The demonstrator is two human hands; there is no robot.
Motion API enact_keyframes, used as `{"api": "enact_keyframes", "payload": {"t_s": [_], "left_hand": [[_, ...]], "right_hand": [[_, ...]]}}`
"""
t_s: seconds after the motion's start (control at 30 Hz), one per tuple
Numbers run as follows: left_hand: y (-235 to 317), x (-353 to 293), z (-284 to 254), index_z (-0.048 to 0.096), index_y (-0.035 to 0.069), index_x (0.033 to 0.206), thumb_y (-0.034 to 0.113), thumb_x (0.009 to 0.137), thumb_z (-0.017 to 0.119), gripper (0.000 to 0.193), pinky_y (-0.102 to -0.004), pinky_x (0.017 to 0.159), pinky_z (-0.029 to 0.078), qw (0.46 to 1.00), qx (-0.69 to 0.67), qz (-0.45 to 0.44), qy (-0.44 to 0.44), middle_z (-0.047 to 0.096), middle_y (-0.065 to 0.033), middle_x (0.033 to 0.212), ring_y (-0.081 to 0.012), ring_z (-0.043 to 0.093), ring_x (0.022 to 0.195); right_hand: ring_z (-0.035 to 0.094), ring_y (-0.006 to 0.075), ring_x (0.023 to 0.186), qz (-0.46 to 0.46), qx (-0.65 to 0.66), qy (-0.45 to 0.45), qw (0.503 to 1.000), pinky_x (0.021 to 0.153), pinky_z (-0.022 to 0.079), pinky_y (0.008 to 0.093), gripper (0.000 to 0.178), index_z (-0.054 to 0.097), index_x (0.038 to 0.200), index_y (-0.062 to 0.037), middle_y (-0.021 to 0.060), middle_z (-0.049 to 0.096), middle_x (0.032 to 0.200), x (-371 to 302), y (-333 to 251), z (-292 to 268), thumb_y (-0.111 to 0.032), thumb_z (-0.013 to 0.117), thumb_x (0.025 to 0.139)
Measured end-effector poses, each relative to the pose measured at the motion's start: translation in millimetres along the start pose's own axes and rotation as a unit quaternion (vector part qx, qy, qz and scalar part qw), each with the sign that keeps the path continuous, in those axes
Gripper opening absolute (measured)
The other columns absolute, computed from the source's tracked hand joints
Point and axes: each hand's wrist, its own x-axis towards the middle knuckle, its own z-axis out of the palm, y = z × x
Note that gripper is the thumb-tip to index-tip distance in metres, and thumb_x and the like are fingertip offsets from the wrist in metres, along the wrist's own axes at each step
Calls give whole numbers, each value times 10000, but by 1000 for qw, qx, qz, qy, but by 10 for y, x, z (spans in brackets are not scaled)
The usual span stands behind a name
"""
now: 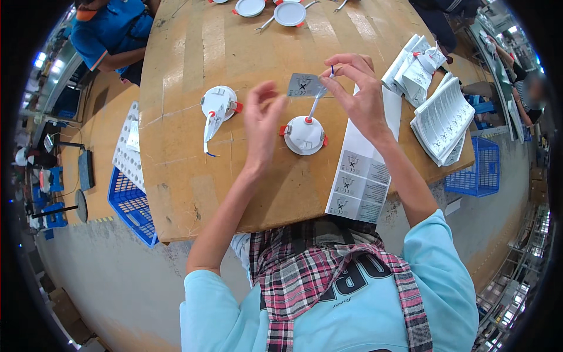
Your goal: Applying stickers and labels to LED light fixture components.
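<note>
A round white downlight [304, 138] with red-tipped spring clips lies back side up in front of me. Its white cable [314, 108] rises from a red grommet, and my right hand [359, 94] pinches it near its upper end. A grey printed label [300, 85] sticks out to the left from the cable at those fingertips. My left hand [263, 117], slightly blurred, hovers left of the label with its fingers apart and nothing in them. Another downlight [219, 103] lies to the left, with a label wrapped around its cable.
A white label sheet [365, 170] hangs slightly over the table's near edge. Folded leaflets [443, 120] lie in stacks at the right. More downlights [290, 14] sit at the far edge. Blue crates [130, 202] stand beside the table, and a co-worker [114, 32] is at far left.
</note>
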Motion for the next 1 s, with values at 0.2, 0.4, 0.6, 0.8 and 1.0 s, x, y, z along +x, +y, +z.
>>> {"api": "enact_keyframes", "payload": {"t_s": [0.2, 0.4, 0.6, 0.8, 1.0], "left_hand": [[-119, -42, 176, 673, -37, 900, 145, 869, 643, 186, -252, 619, 487, 989, 122, -30, -82, 657, -35, 747, -82, 595, 685], [-113, -81, 215, 679, -36, 913, 112, 871, 637, 160, -240, 628, 490, 970, 231, 14, -75, 677, -64, 752, -76, 628, 729], [-135, -59, 196, 634, -39, 844, 112, 845, 623, 151, -320, 587, 485, 966, 253, 57, 20, 664, -147, 730, -216, 642, 624], [-88, -182, 221, 591, -64, 1096, 180, 905, 558, 311, -303, 755, 487, 990, 132, -11, -49, 651, -160, 933, -211, 640, 861], [278, -341, 66, 410, -27, 1320, 440, 934, 476, 609, -329, 986, 343, 999, -31, -7, -42, 501, -121, 1236, -186, 452, 1176]], "right_hand": [[586, 220, 767, 31, 83, -111, 990, 733, 472, 340, 248, 632, 1003, -15, 95, 611, 843, 68, 2, -112, -104, 683, 778], [572, 197, 710, 105, -3, -220, 970, 678, 457, 314, 476, 518, 1211, -7, 92, 585, 748, 145, -168, -274, -105, 678, 774], [514, 71, 652, 264, 193, -351, 877, 614, 403, 230, 591, 438, 1312, 6, 2, 544, 686, 194, -410, -635, -61, 657, 768], [501, 46, 653, 221, 238, -299, 897, 604, 389, 202, 601, 429, 1335, -14, -29, 535, 691, 75, -505, -747, -49, 650, 776], [519, 51, 663, 211, 167, -238, 933, 617, 409, 212, 528, 470, 1281, -21, -21, 539, 681, -6, -467, -618, -83, 654, 790]]}}
